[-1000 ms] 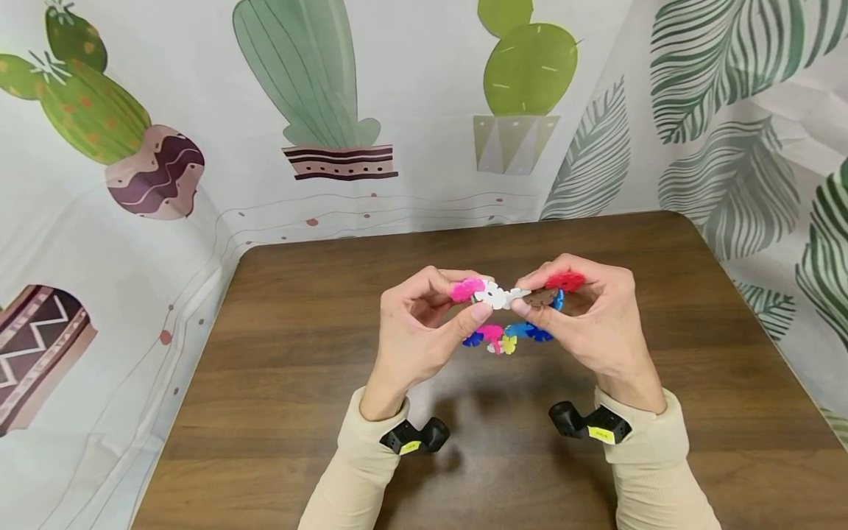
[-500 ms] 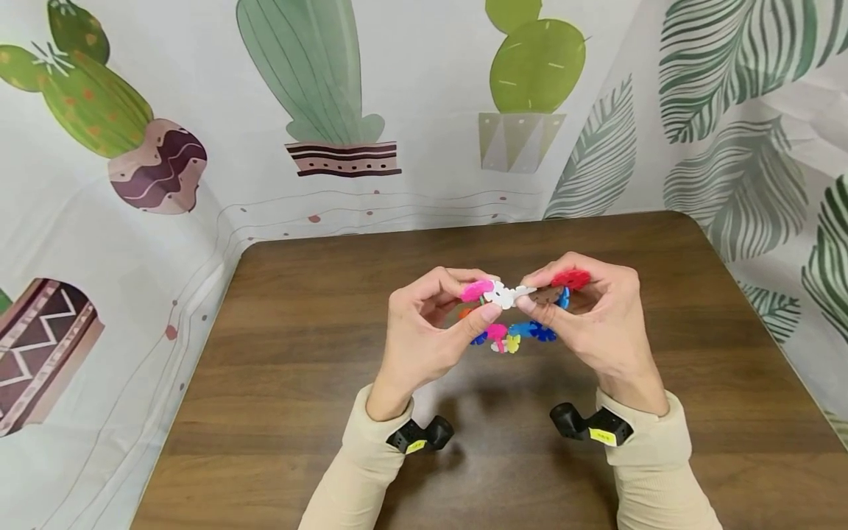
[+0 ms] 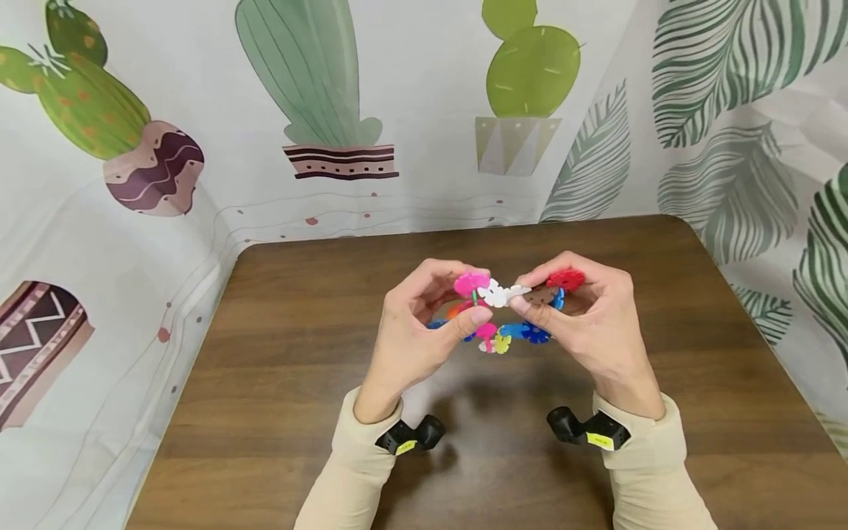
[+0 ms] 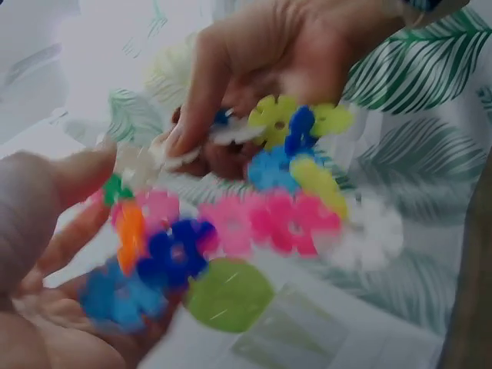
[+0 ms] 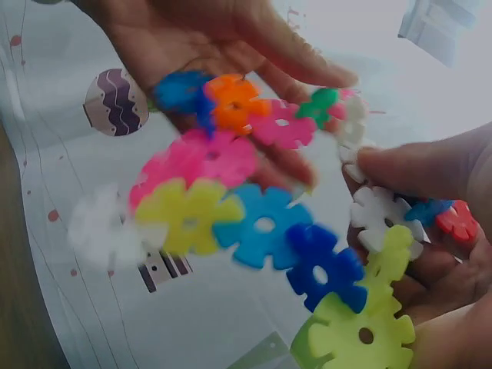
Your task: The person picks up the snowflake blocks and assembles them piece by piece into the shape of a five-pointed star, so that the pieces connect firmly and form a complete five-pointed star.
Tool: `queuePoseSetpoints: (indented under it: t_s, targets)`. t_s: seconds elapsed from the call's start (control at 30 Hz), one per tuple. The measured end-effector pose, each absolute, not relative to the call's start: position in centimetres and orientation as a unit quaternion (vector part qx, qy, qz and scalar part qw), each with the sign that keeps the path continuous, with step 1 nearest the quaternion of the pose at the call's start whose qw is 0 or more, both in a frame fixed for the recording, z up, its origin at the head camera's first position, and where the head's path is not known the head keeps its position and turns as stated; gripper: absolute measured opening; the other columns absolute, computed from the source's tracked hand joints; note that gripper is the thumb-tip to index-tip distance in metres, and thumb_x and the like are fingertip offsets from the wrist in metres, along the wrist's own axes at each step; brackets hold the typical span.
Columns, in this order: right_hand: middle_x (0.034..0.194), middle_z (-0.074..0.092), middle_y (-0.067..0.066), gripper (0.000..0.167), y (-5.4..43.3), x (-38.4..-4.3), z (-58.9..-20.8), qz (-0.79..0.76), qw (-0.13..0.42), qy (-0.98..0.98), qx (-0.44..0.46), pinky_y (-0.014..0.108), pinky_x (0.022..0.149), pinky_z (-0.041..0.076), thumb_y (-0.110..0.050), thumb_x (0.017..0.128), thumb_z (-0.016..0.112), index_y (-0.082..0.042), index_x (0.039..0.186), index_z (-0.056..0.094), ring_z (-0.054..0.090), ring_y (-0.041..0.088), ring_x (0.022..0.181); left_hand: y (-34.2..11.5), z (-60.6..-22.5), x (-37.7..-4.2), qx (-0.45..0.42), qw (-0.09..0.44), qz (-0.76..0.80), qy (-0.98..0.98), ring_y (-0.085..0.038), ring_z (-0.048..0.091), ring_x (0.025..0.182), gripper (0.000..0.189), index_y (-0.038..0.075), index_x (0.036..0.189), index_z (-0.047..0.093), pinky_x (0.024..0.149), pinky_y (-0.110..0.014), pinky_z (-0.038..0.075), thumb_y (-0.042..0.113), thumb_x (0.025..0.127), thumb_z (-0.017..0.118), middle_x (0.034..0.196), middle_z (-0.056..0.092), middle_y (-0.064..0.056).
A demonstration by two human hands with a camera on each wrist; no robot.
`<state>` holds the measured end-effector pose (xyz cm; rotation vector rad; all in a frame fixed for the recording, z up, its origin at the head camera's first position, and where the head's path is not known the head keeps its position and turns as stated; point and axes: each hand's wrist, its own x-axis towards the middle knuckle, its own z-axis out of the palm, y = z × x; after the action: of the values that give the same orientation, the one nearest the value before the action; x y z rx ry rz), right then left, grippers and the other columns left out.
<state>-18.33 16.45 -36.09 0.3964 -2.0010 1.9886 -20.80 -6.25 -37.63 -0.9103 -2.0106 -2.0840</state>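
A ring-like chain of colourful plastic flower-shaped interlocking discs (image 3: 472,283) hangs between both hands above the table. My right hand (image 3: 599,324) pinches a white disc (image 3: 518,292) between thumb and index finger, beside a brown and a red disc (image 3: 566,280). My left hand (image 3: 417,331) is around the chain's other side. Its thumb stands apart from the white disc (image 3: 493,294), while its fingers lie behind the pink and orange discs. In the right wrist view, the left hand (image 5: 223,38) looks spread next to the green disc (image 5: 317,108). A lime disc (image 5: 363,334) hangs close to the right palm.
The brown wooden table (image 3: 298,368) extends under both forearms. A white cloth backdrop (image 3: 437,88) printed with cacti and leaves stands behind and beside it. Each wrist carries a black camera (image 3: 411,436).
My left thumb has come off the white disc and the left fingers have loosened, exposing more orange and blue discs. My right hand keeps its pinch and has barely moved.
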Motion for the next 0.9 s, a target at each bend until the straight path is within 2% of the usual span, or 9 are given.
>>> queuePoseSetpoints:
  t_s: [0.07, 0.13, 0.23, 0.33, 0.4, 0.5, 0.6, 0.77, 0.9]
  targets:
    - [0.091, 0.079, 0.005, 0.023, 16.4, -18.4, -36.2, 0.706, 0.149, -0.681, 0.127, 0.024, 0.064, 0.061, 0.013, 0.081, 0.085, 0.005, 0.1, 0.075, 0.071, 0.018, 0.072, -7.1, -37.4, -20.9, -0.298, 0.038, -0.655, -0.693, -0.02, 0.075, 0.116, 0.05, 0.017, 0.136, 0.067, 0.104, -0.041, 0.062, 0.016, 0.091, 0.088, 0.131, 0.076, -0.006]
    - [0.093, 0.078, 0.006, 0.022, 16.5, -18.5, -36.3, 0.73, 0.154, -0.656, 0.118, 0.026, 0.068, 0.064, 0.014, 0.083, 0.082, 0.005, 0.102, 0.074, 0.072, 0.019, 0.075, -8.1, -37.3, -21.0, -0.288, 0.025, -0.62, -0.73, -0.015, 0.073, 0.118, 0.052, 0.021, 0.139, 0.067, 0.103, -0.038, 0.062, 0.017, 0.091, 0.087, 0.131, 0.076, -0.001]
    - [0.093, 0.077, 0.008, 0.022, 16.4, -18.9, -36.4, 0.765, 0.166, -0.614, 0.098, 0.028, 0.07, 0.066, 0.018, 0.084, 0.078, 0.005, 0.102, 0.074, 0.071, 0.019, 0.078, -9.3, -37.2, -21.2, -0.255, 0.008, -0.589, -0.767, -0.01, 0.076, 0.105, 0.037, 0.021, 0.128, 0.073, 0.094, -0.034, 0.065, 0.017, 0.093, 0.086, 0.119, 0.079, 0.0]
    - [0.091, 0.076, 0.009, 0.025, 16.2, -19.3, -36.6, 0.785, 0.166, -0.592, 0.079, 0.029, 0.07, 0.065, 0.022, 0.085, 0.074, 0.005, 0.103, 0.074, 0.071, 0.019, 0.08, -9.9, -37.3, -21.4, -0.225, 0.0, -0.605, -0.764, -0.014, 0.079, 0.087, 0.018, 0.014, 0.113, 0.078, 0.083, -0.034, 0.067, 0.013, 0.095, 0.083, 0.102, 0.081, -0.008]
    - [0.091, 0.075, 0.008, 0.027, 16.2, -19.5, -36.8, 0.786, 0.156, -0.594, 0.071, 0.028, 0.069, 0.065, 0.022, 0.085, 0.074, 0.004, 0.105, 0.074, 0.071, 0.018, 0.08, -9.9, -37.3, -21.5, -0.218, 0.004, -0.623, -0.751, -0.017, 0.079, 0.08, 0.012, 0.009, 0.108, 0.079, 0.078, -0.034, 0.067, 0.011, 0.096, 0.081, 0.096, 0.081, -0.014]
    - [0.096, 0.075, 0.005, 0.027, 16.6, -19.5, -36.9, 0.766, 0.124, -0.627, 0.073, 0.025, 0.066, 0.062, 0.015, 0.088, 0.077, 0.001, 0.11, 0.073, 0.07, 0.016, 0.079, -10.0, -37.3, -21.7, -0.215, 0.018, -0.639, -0.738, -0.018, 0.079, 0.075, 0.01, 0.006, 0.106, 0.079, 0.077, -0.035, 0.068, 0.01, 0.097, 0.08, 0.092, 0.08, -0.016]
    - [0.106, 0.074, 0.004, 0.029, 17.6, -19.4, -36.8, 0.719, 0.075, -0.684, 0.098, 0.023, 0.069, 0.06, 0.006, 0.092, 0.078, -0.001, 0.119, 0.071, 0.069, 0.015, 0.084, -10.3, -37.2, -21.9, -0.212, 0.034, -0.644, -0.735, -0.018, 0.078, 0.074, 0.009, 0.006, 0.106, 0.079, 0.075, -0.031, 0.067, 0.011, 0.098, 0.079, 0.09, 0.08, -0.015]
    - [0.121, 0.075, 0.004, 0.031, 19.1, -19.2, -36.6, 0.629, 0.006, -0.766, 0.131, 0.023, 0.082, 0.059, -0.006, 0.1, 0.074, -0.006, 0.131, 0.071, 0.07, 0.017, 0.099, -11.1, -37.1, -22.3, -0.202, 0.041, -0.635, -0.744, -0.017, 0.076, 0.072, 0.009, 0.006, 0.105, 0.08, 0.065, -0.024, 0.061, 0.012, 0.099, 0.078, 0.088, 0.079, -0.014]
    - [0.119, 0.077, 0.001, 0.027, 19.1, -19.5, -36.7, 0.587, -0.024, -0.799, 0.13, 0.028, 0.083, 0.06, -0.017, 0.104, 0.072, -0.012, 0.13, 0.074, 0.072, 0.019, 0.097, -11.5, -37.1, -22.6, -0.2, 0.032, -0.623, -0.755, -0.016, 0.075, 0.071, 0.009, 0.006, 0.105, 0.081, 0.055, -0.023, 0.053, 0.012, 0.099, 0.077, 0.086, 0.079, -0.013]
